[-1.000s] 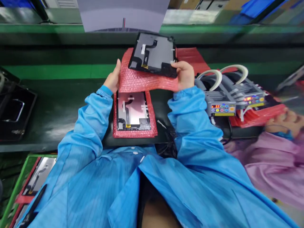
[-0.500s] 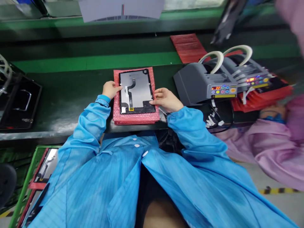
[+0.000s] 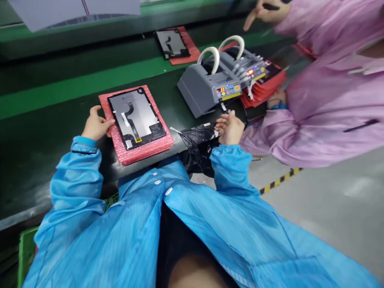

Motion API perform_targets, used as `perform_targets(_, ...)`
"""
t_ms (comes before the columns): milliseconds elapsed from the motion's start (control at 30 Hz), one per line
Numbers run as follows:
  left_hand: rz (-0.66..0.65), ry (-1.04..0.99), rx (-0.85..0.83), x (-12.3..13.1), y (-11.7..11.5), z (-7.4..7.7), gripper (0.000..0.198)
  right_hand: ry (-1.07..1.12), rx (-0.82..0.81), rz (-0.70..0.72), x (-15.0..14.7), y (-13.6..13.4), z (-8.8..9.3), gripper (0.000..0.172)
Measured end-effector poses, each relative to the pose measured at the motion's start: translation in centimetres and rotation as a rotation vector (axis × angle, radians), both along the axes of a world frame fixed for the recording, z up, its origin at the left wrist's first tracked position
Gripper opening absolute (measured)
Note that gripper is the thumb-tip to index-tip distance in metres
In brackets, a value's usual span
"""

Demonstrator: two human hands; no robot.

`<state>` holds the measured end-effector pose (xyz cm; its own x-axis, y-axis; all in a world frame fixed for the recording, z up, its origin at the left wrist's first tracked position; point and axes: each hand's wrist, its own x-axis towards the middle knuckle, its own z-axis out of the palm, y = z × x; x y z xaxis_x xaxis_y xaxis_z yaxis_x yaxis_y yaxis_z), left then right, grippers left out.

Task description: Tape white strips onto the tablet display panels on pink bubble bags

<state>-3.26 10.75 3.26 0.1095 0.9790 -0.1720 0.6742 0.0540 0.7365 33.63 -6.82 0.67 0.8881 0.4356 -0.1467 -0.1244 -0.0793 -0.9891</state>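
Note:
A tablet screen panel (image 3: 142, 116) lies back side up, silver and black with a dark ribbon cable. Beneath it is a stack of red bubble-wrap bags (image 3: 162, 145). My left hand (image 3: 97, 124) is at the stack's left edge, thumb touching the bubble wrap, index finger apart. To the right, my right hand (image 3: 230, 128) is closed with curled fingers, in front of a grey tape dispenser (image 3: 199, 90). What its fingertips hold, if anything, cannot be made out. Beside them runs a black cable bundle (image 3: 199, 134) with white scraps on it.
A second tape dispenser (image 3: 244, 62) stands beyond the first, near more red bags (image 3: 267, 90). Another panel (image 3: 172, 43) lies on a red bag at the back. At right is a co-worker in a pink sleeve (image 3: 318, 112). A green crate (image 3: 27, 252) stands lower left.
My right hand has left the panel and moved right to the dispenser's front. My left thumb has slid off the panel onto the bubble wrap. The view has turned right; a panel now lies at the back.

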Motion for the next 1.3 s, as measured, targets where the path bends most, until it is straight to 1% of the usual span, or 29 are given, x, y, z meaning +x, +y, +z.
perform_targets(33,-0.024,0.086,0.004,-0.1,0.0,0.9,0.059,0.002,-0.010,0.004,0.9,0.2,0.0,0.043)
perform_targets(67,-0.043,0.178,0.060,-0.1,-0.1,1.7,0.051,-0.010,-0.021,0.018,1.6,0.6,-0.1,0.041)
perform_targets(133,-0.094,0.307,0.271,0.0,-0.1,2.9,0.029,-0.079,-0.042,0.041,2.5,1.2,-0.2,0.036)
perform_targets(200,-0.206,0.318,0.468,0.3,0.2,3.4,0.012,-0.211,-0.080,0.023,2.6,1.3,-0.1,0.031)
perform_targets(267,-0.360,0.265,0.560,0.7,0.6,3.3,0.012,-0.384,-0.137,0.003,1.9,0.8,0.2,0.028)
perform_targets(333,-0.495,0.228,0.562,1.3,1.2,2.8,0.015,-0.535,-0.169,0.022,0.5,0.0,0.8,0.024)
perform_targets(367,-0.559,0.215,0.535,1.6,1.6,2.4,0.017,-0.574,-0.159,0.062,-0.4,-0.1,1.3,0.022)
perform_targets(433,-0.680,0.195,0.465,2.2,2.3,1.5,0.021,-0.561,-0.108,0.219,-2.5,0.4,2.1,0.019)
perform_targets(500,-0.756,0.176,0.421,2.6,3.0,0.4,0.026,-0.492,-0.061,0.441,-4.9,2.4,2.6,0.023)
perform_targets(600,-0.803,0.172,0.427,2.7,4.0,-1.3,0.034,-0.467,-0.083,0.733,-8.1,7.4,2.7,0.032)
perform_targets(667,-0.841,0.194,0.453,2.4,4.4,-2.2,0.041,-0.516,-0.137,0.878,-9.8,11.1,2.4,0.028)
perform_targets(767,-0.882,0.222,0.471,1.9,4.7,-2.9,0.059,-0.591,-0.241,1.034,-11.7,15.4,1.9,0.021)
perform_targets(833,-0.891,0.227,0.468,1.7,4.8,-3.2,0.071,-0.636,-0.317,1.105,-12.8,17.3,1.6,0.018)
perform_targets(900,-0.887,0.221,0.469,1.7,4.8,-3.3,0.076,-0.695,-0.387,1.144,-13.6,18.4,1.5,0.015)
perform_targets(1000,-0.859,0.196,0.485,1.8,4.8,-3.6,0.079,-0.801,-0.472,1.148,-14.4,19.1,1.5,0.013)
perform_targets(1133,-0.867,0.193,0.492,1.9,4.7,-3.7,0.082,-0.922,-0.546,1.138,-14.8,19.6,1.7,0.013)
perform_targets(1300,-0.887,0.234,0.510,1.9,4.5,-3.5,0.085,-0.994,-0.634,1.146,-15.4,19.6,2.2,0.014)
